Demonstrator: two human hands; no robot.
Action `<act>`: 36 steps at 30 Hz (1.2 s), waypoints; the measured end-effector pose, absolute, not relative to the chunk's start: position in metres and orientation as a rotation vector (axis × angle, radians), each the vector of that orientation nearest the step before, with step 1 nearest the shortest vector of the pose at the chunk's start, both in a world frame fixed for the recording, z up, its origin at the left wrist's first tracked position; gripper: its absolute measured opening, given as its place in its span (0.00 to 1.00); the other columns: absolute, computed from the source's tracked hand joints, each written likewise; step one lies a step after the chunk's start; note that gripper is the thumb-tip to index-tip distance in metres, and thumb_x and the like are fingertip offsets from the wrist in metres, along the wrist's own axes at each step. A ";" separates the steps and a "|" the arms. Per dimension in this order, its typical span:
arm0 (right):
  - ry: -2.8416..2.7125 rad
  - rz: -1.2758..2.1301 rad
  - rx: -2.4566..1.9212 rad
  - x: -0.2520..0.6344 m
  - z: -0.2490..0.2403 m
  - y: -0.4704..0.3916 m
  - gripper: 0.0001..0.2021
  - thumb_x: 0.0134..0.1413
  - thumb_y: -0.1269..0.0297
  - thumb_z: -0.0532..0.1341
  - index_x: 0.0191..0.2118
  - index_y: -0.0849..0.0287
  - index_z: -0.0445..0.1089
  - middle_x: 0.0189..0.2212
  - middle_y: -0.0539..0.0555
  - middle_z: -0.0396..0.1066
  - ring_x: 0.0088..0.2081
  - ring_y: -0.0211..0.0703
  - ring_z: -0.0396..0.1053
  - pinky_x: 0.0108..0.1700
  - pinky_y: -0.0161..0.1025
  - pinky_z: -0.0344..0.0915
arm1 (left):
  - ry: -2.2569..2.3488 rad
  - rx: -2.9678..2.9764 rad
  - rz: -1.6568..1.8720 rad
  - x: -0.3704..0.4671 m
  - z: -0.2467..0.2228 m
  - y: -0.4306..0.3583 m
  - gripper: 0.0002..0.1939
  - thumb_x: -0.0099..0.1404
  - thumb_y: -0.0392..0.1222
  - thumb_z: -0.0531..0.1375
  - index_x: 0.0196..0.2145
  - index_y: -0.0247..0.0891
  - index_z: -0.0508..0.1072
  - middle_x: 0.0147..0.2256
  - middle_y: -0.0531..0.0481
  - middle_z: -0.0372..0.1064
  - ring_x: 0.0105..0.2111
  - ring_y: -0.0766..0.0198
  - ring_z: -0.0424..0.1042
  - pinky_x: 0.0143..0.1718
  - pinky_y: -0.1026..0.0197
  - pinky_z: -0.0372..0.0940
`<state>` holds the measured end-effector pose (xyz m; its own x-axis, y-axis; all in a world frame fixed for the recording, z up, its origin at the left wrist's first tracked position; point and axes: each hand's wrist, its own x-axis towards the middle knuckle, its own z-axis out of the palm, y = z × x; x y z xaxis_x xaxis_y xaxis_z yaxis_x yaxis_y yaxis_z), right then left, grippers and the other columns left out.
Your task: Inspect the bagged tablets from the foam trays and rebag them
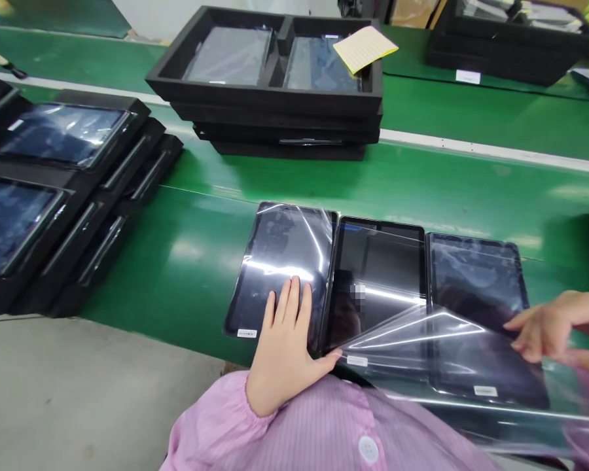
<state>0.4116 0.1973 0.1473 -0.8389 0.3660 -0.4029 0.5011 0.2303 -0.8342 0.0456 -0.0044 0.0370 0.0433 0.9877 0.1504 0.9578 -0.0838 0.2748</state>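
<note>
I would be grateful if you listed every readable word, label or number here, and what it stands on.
No text can be read.
Left tablet: white label, too small.
Middle tablet or clear film: white label, too small.
Right tablet: white label, too small.
Yellow note: marks, too blurred.
Upper-right trays: white label, unreadable.

Tablet (287, 239) partly behind the left hand (287, 353), its label (247, 333) illegibly small

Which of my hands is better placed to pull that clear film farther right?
Probably your right hand: it seems to pinch the clear film off to the right, while your left hand is spread on the leftmost tablet.
</note>
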 end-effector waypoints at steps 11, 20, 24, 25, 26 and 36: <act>2.478 -1.959 0.687 0.360 0.174 0.224 0.11 0.55 0.70 0.67 0.38 0.43 0.79 0.27 0.45 0.81 0.30 0.34 0.80 0.38 0.28 0.74 | 1.997 2.297 0.544 0.044 0.051 0.010 0.51 0.67 0.61 0.51 0.71 0.23 0.31 0.68 0.21 0.47 0.67 0.37 0.54 0.62 0.37 0.54; 2.138 -2.526 1.122 0.220 0.170 0.219 0.12 0.53 0.83 0.64 0.42 0.64 0.74 0.24 0.45 0.79 0.27 0.34 0.79 0.34 0.28 0.77 | 2.130 2.140 0.480 0.043 0.050 0.019 0.48 0.69 0.61 0.51 0.71 0.30 0.29 0.69 0.21 0.41 0.68 0.33 0.49 0.63 0.31 0.50; 1.958 -2.710 1.462 0.180 0.146 0.224 0.13 0.61 0.84 0.57 0.46 0.65 0.72 0.24 0.45 0.76 0.30 0.31 0.78 0.39 0.28 0.77 | 2.169 2.058 0.440 0.044 0.052 0.019 0.49 0.68 0.65 0.48 0.71 0.29 0.33 0.68 0.21 0.44 0.68 0.32 0.49 0.64 0.29 0.47; 1.909 -2.729 1.546 0.175 0.139 0.228 0.14 0.62 0.84 0.56 0.47 0.64 0.71 0.24 0.45 0.75 0.31 0.31 0.78 0.42 0.29 0.76 | 2.175 2.044 0.428 0.045 0.052 0.020 0.49 0.68 0.65 0.47 0.71 0.29 0.33 0.68 0.21 0.45 0.68 0.32 0.49 0.64 0.28 0.46; 1.858 -2.734 1.628 0.173 0.133 0.232 0.14 0.62 0.84 0.55 0.48 0.64 0.71 0.24 0.45 0.74 0.32 0.31 0.78 0.44 0.31 0.76 | 2.181 2.029 0.411 0.046 0.053 0.021 0.48 0.68 0.65 0.46 0.71 0.29 0.32 0.68 0.22 0.46 0.68 0.32 0.48 0.64 0.28 0.46; 1.860 -2.539 1.970 0.231 0.105 0.251 0.14 0.59 0.83 0.56 0.47 0.65 0.71 0.30 0.50 0.76 0.30 0.34 0.78 0.49 0.41 0.76 | 2.017 2.276 0.400 0.049 0.052 0.020 0.31 0.71 0.46 0.49 0.69 0.37 0.51 0.69 0.28 0.48 0.68 0.33 0.50 0.61 0.28 0.52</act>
